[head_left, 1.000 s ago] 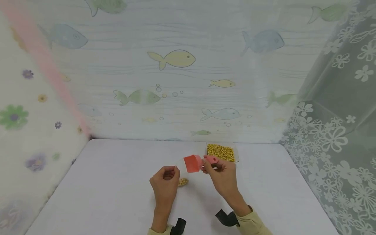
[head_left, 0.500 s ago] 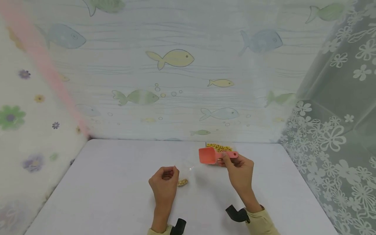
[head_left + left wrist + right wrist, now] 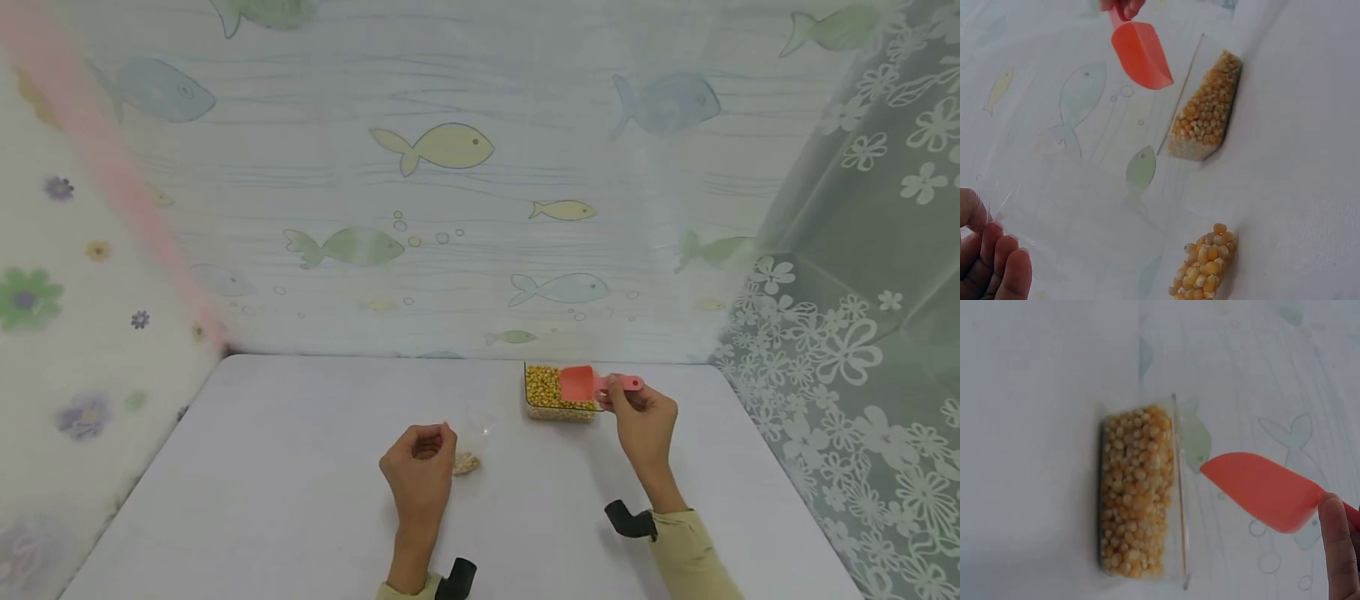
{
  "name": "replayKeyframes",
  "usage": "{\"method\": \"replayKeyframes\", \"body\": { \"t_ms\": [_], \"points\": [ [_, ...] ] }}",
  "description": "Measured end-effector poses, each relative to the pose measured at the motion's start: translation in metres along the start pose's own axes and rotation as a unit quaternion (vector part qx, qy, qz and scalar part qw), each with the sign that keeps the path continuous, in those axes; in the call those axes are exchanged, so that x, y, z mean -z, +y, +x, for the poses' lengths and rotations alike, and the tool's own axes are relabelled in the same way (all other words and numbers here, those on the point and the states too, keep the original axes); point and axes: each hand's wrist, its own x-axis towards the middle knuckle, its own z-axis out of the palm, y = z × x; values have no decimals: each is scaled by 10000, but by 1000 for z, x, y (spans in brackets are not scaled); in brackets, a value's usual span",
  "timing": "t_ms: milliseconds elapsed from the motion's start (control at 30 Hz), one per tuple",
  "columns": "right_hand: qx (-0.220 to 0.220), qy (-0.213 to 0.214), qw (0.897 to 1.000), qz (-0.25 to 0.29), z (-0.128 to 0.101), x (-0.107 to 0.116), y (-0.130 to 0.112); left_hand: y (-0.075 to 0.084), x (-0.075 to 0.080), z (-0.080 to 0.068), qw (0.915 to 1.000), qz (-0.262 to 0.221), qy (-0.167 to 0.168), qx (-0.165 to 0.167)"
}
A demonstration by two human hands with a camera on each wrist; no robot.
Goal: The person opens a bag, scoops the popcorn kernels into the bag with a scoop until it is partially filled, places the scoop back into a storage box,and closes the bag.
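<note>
My right hand [image 3: 647, 425] pinches the handle of a red-pink scoop [image 3: 577, 384], held above a clear box [image 3: 561, 413] filled with corn kernels [image 3: 1138, 487]. In the right wrist view the scoop [image 3: 1266, 490] stays apart from the box. No kernels show in the scoop's bowl. With thumb and fingertips, my left hand [image 3: 420, 467] pinches the upper edge of a clear plastic bag [image 3: 1079, 244]. A small heap of corn kernels [image 3: 1205, 265] sits in the bottom of this bag, on the table. The bag's film is hard to see in the head view.
The white table [image 3: 285, 483] runs back to a curtain [image 3: 450, 275] printed with fish. Flowered cloth hangs on the left, and a sheer lace curtain [image 3: 855, 400] on the right. Black wrist mounts [image 3: 456, 578] sit on both wrists.
My right hand has moved right and away from the bag, carrying the scoop over the corn box. The left hand has stayed almost still at the bag.
</note>
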Motion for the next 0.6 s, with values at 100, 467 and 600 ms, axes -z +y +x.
{"method": "replayKeyframes", "body": {
  "t_ms": [100, 467, 600],
  "points": [
    [35, -93, 9993, -368, 6, 2, -3, 0, 0, -1, 10000, -38, 11, 42],
    [196, -289, 9942, -1020, 34, 12, 41, 0, 0, -1, 10000, 53, 59, -22],
    [282, -273, 9912, -1264, 34, 8, 45, -1, 0, 0, 9999, 93, 89, -59]
  ]
}}
